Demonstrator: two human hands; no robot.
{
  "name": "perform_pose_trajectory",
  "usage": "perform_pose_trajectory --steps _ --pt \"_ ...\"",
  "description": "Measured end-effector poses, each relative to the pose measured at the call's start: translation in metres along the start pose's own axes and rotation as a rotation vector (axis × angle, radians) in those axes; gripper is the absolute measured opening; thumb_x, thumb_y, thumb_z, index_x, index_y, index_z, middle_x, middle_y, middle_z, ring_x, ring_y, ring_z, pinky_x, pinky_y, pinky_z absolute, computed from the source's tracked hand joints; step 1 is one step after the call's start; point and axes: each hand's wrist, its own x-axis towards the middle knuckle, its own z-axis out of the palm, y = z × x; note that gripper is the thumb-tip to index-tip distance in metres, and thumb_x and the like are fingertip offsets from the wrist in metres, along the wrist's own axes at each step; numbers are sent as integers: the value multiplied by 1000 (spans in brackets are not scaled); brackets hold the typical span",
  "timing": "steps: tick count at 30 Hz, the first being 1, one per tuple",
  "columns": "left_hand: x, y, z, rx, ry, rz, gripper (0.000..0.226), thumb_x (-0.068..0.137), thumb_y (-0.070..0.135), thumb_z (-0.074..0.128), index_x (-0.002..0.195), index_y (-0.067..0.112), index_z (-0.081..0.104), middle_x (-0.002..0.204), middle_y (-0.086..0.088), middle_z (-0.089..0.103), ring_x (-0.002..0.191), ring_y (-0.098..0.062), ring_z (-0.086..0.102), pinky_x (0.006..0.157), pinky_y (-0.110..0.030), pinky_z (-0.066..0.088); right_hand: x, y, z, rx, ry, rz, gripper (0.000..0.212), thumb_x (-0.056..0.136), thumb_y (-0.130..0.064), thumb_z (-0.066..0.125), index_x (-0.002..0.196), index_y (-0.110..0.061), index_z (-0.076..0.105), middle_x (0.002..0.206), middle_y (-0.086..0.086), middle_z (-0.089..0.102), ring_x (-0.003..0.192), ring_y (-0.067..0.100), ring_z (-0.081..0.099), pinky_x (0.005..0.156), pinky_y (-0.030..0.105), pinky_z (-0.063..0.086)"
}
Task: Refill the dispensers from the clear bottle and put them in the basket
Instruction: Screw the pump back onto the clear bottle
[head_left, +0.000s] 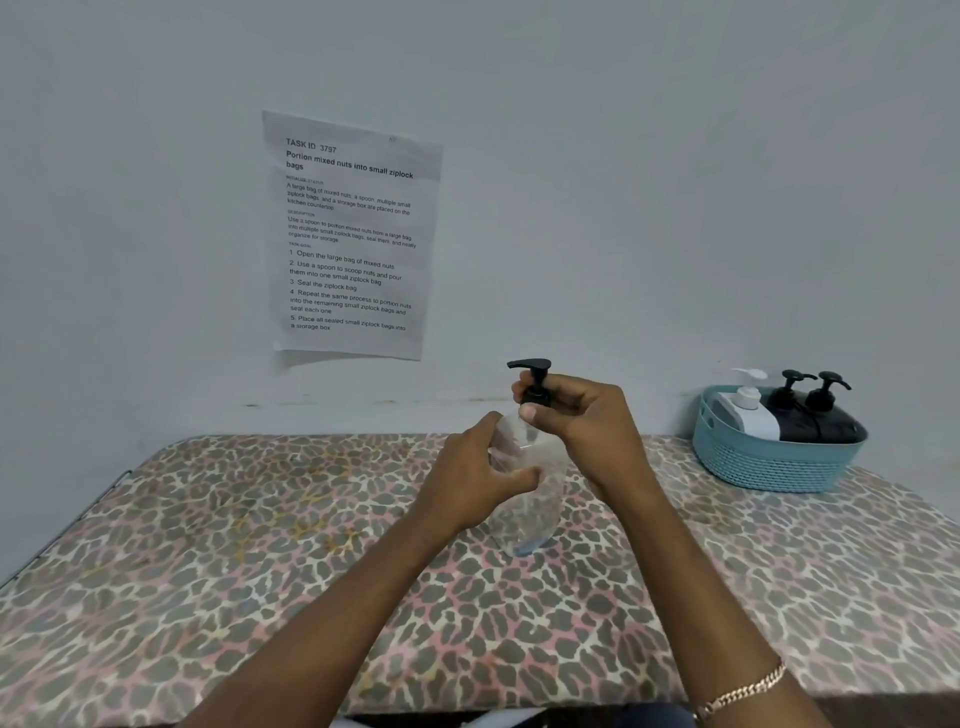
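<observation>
A clear bottle (530, 512) stands in the middle of the table, with a little liquid at its bottom. My left hand (475, 480) grips its body from the left. My right hand (582, 426) pinches the collar of its black pump head (532, 376) at the neck. At the back right stands a teal basket (769, 462). In it lie a white dispenser (745, 415) and two black dispensers (787, 410) (831, 413), their pumps pointing up.
The table (208, 545) is covered with a leopard-print cloth and stands against a pale wall. A printed paper sheet (350, 236) hangs on the wall behind. The table's front edge runs along the bottom of the view.
</observation>
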Motion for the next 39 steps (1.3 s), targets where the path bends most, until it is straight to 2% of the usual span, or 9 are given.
perform_pose_trajectory --steps 5,9,15,18,23,27,31,34,39 --pt "0 2 2 15 -1 -11 36 78 43 83 96 28 57 86 15 65 71 8 62 62 -20 43 -11 2 27 -87 265 -2 31 88 -3 78 115 -17 79 101 -9 80 100 2 74 98 33 58" --pt "-2 6 1 -40 1 -17 50 65 63 72 93 25 56 82 13 64 65 6 60 58 -18 40 -19 4 45 -158 378 -59 28 91 -9 76 115 -22 79 102 -16 77 100 -8 69 95 22 55" --pt "-2 1 1 -39 -13 -6 35 76 43 83 92 30 54 86 13 67 69 3 65 62 -19 44 -22 7 27 -206 221 -103 32 92 -18 77 121 -31 74 110 -20 76 112 -4 67 104 27 50" --pt "1 -1 0 -18 -32 0 36 78 45 85 95 32 55 92 15 69 75 4 67 62 -18 46 -21 10 12 -292 99 -97 43 93 -24 76 134 -34 67 119 -22 73 118 -7 63 108 22 45" --pt "4 -4 -6 0 -95 5 49 77 57 82 109 27 59 98 8 72 84 -13 72 74 -47 61 -22 12 -7 -380 -64 -92 63 92 -39 77 149 -41 50 137 -29 61 132 -11 50 107 24 41" --pt "7 -7 -12 -50 -169 9 52 79 51 83 115 30 53 105 5 74 91 -16 75 84 -53 60 -19 14 -20 -430 -137 -17 71 87 -50 79 150 -47 46 146 -30 53 134 -10 48 103 24 45" --pt "9 -8 -17 -183 -251 -7 53 83 33 88 119 20 50 118 2 75 104 -11 75 94 -48 61 -15 19 -34 -493 -242 21 70 86 -39 83 146 -53 49 141 -23 60 128 -1 58 100 32 54" --pt "12 -12 -16 -192 -230 28 54 81 38 90 124 25 59 124 8 74 114 -7 71 103 -44 56 -12 20 -43 -527 -212 2 72 84 -39 83 146 -52 50 140 -21 61 125 -1 59 96 28 57" --pt "18 -13 -12 -181 -143 67 64 77 42 91 134 36 64 128 18 69 111 -1 68 93 -34 57 -8 20 -51 -593 -183 6 71 80 -38 83 144 -44 54 132 -20 63 114 -3 63 98 37 57"
